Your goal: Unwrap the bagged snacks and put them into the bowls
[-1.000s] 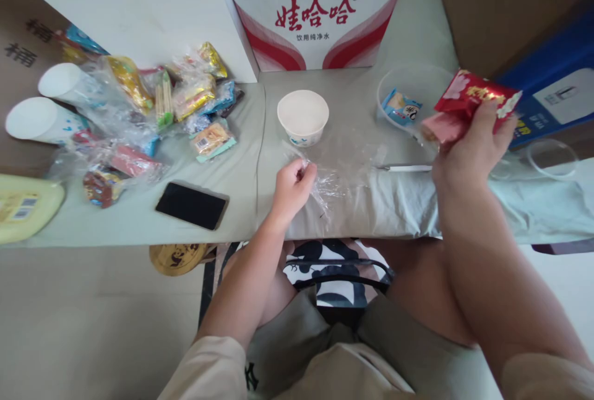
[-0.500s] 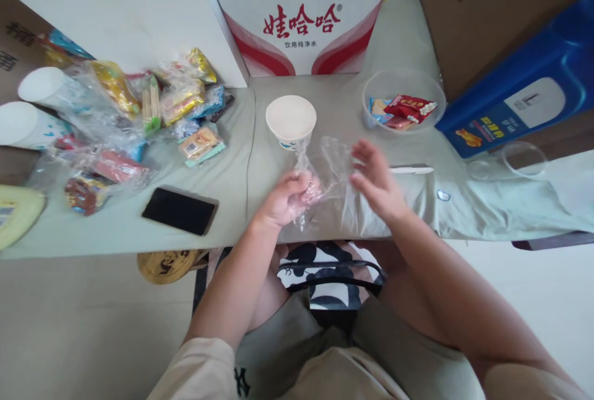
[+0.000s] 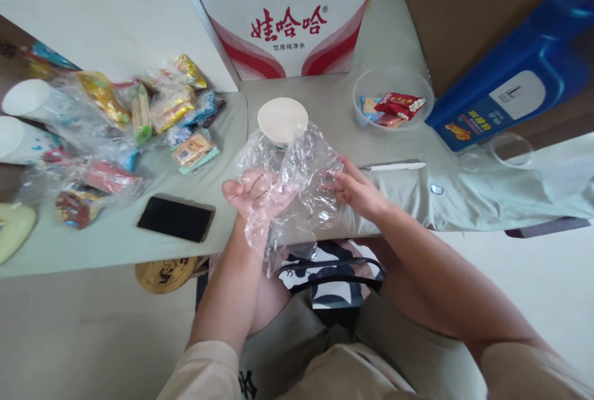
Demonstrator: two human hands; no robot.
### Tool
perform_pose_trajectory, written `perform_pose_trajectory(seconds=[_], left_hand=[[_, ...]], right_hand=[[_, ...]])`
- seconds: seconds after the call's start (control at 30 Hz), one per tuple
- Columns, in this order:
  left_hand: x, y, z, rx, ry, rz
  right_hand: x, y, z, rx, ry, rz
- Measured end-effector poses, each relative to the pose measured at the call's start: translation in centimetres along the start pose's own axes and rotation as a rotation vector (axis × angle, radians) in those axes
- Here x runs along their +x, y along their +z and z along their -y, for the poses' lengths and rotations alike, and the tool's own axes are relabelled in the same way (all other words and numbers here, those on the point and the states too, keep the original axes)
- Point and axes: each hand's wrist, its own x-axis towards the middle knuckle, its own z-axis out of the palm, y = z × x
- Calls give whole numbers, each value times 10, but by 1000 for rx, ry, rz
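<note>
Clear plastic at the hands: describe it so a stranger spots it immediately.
Find the white box with red lettering, then the bowl in front. Nearer the camera is clear plastic: crumpled, shiny and, unlike the snack packets far left, spread across the left hand.

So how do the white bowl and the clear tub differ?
The white bowl is opaque; the clear tub is see-through. The bowl looks narrower than the tub. Clear film overlaps the bowl's lower front, while the tub holds wrapped snacks. Both stand upright on the cloth.
</note>
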Motion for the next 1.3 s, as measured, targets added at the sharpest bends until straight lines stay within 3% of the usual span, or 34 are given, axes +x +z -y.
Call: perform_pose_trajectory(seconds=[0.1, 0.17, 0.27, 0.33, 0.4, 0.5, 0.7, 0.93, 1.03, 1.13, 1.23, 1.3], left_hand=[[-2, 1, -5, -14, 25, 20], [-2, 4, -9, -53, 75, 29], [4, 9, -10, -204, 118, 21], [11, 11, -6, -239, 128, -53], [18, 11, 1, -189, 155, -140], [22, 7, 9, -107, 149, -122], [18, 7, 11, 18, 76, 2], [11, 9, 4, -49, 65, 225], [6, 9, -2, -120, 24, 310], [3, 9, -8, -232, -5, 335], [4, 8, -15, -379, 55, 230], [7, 7, -18, -445, 102, 150]], right_hand=[[-10, 14, 17, 324, 165, 198], [-9, 17, 20, 431, 167, 181], [1, 10, 16, 564, 105, -123], [8, 0, 15, 700, 104, -321], [12, -9, 15, 797, 147, -390], [12, -14, 15, 713, 165, -403], [11, -16, 7, 593, 35, -482], [15, -26, 12, 587, 16, -511], [14, -26, 14, 539, 55, -430], [9, -28, 14, 413, 147, -227], [0, -36, 14, 326, 144, -9], [-5, -44, 16, 316, 151, 245]])
